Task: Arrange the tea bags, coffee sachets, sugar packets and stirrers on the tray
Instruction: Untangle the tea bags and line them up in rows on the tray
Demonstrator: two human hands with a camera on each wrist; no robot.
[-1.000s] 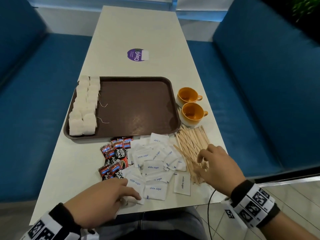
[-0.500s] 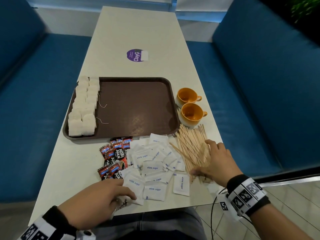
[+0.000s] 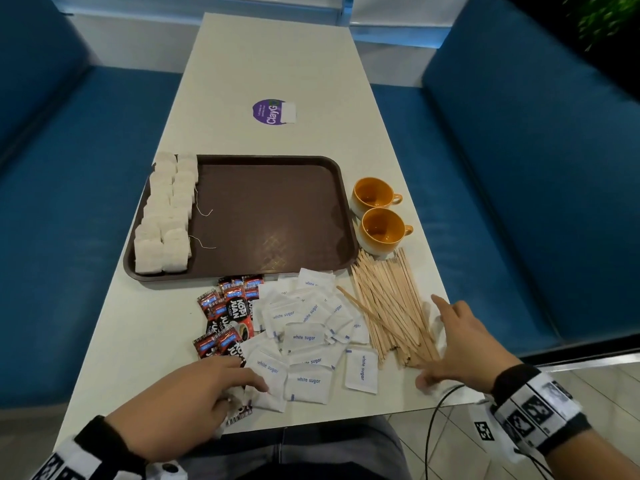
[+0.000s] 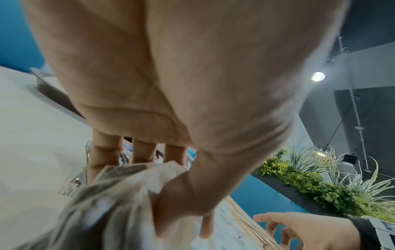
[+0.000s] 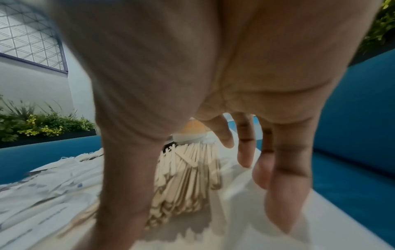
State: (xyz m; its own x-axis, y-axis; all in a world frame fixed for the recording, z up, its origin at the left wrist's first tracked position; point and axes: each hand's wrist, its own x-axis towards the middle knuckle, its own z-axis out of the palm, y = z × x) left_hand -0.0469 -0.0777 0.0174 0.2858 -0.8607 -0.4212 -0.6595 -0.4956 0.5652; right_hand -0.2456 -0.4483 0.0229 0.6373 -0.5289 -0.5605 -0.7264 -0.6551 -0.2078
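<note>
While tea bags [image 3: 162, 216] already line the tray [image 3: 277, 209] at centre left, left hand [image 3: 180, 393] at lower left pinches sugar packets [image 3: 304, 337] to gather them; lower right, right hand [image 3: 464, 344], fingers spread, corrals stirrers [image 3: 388, 306] on the surface

The left hand [image 3: 180, 393] lies palm down at the near edge of the bench [image 3: 114, 344], fingers curled and thumb [image 4: 186, 191] pressed in, gripping a crumpled packet. The right hand [image 3: 464, 344] is spread wide, palm down, its fingers [image 5: 245, 143] straight and splayed and its thumb reaching inward. Both wrists wear black-and-white patterned bands over dark cuffs, forearms angled in from below.
</note>
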